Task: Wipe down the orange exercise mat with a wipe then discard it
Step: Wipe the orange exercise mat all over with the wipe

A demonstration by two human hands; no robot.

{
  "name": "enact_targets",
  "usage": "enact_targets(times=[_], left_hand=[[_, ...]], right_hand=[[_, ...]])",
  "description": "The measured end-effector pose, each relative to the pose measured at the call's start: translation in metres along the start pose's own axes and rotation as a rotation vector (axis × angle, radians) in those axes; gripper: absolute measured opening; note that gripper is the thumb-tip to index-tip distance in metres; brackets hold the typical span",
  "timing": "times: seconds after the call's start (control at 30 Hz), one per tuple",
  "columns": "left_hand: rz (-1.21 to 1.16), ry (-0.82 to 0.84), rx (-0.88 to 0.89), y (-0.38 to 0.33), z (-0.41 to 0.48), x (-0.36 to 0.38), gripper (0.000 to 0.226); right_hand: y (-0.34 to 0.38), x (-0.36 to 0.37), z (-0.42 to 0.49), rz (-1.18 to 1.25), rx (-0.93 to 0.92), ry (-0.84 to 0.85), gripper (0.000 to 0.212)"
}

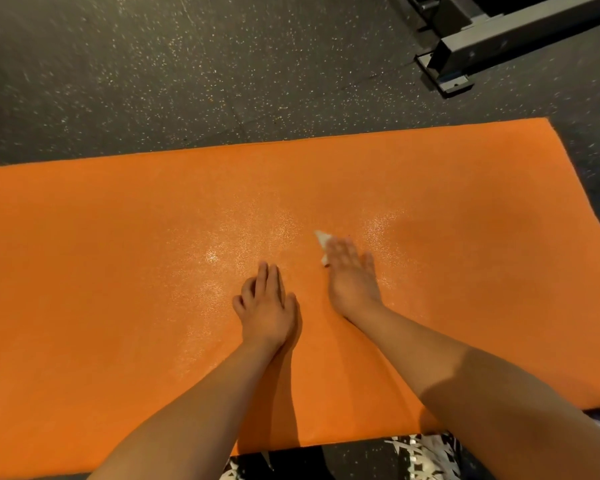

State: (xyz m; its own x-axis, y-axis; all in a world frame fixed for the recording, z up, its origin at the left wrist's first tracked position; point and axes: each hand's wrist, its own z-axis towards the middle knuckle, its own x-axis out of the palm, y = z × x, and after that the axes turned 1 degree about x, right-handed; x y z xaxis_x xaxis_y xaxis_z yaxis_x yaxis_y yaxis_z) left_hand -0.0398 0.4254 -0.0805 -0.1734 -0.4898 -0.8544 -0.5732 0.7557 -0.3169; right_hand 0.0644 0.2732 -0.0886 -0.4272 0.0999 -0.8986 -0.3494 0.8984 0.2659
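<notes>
Mid-wipe, by the look of it. Pressing a small white crumpled wipe flat under the straight fingers of the right hand, blurred, just right of centre on the orange foam exercise mat. Resting the left hand palm-down just beside, fingers relaxed, holding nothing. Laid lengthwise left to right over the dark speckled rubber floor, glossy only around the hands. Probably calls for long sweeps along that axis: toward the nearer right end, then the left stretch cut off by the frame.
</notes>
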Motion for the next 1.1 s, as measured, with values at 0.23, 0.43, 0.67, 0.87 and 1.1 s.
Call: enact_targets(times=[0.23, 0.43, 0.67, 0.87, 1.1], left_hand=[[-0.050, -0.075, -0.018, -0.005, 0.010, -0.007, 0.055], [-0.036, -0.079, -0.032, 0.005, 0.017, -0.006, 0.059], [-0.068, -0.112, -0.069, 0.001, 0.031, -0.014, 0.056], [0.011, -0.072, -0.004, 0.002, 0.041, -0.012, 0.060], [-0.027, -0.114, -0.011, -0.012, 0.055, -0.017, 0.055]], right_hand=[[0.053, 0.010, -0.001, 0.064, -0.231, 0.118, 0.065], [0.024, 0.001, 0.027, 0.061, 0.018, 0.005, 0.059], [0.073, 0.012, 0.024, 0.058, -0.336, 0.145, 0.059], [0.008, -0.007, 0.039, 0.039, 0.027, 0.013, 0.056], [0.042, -0.006, 0.047, 0.117, 0.037, 0.044, 0.062]])
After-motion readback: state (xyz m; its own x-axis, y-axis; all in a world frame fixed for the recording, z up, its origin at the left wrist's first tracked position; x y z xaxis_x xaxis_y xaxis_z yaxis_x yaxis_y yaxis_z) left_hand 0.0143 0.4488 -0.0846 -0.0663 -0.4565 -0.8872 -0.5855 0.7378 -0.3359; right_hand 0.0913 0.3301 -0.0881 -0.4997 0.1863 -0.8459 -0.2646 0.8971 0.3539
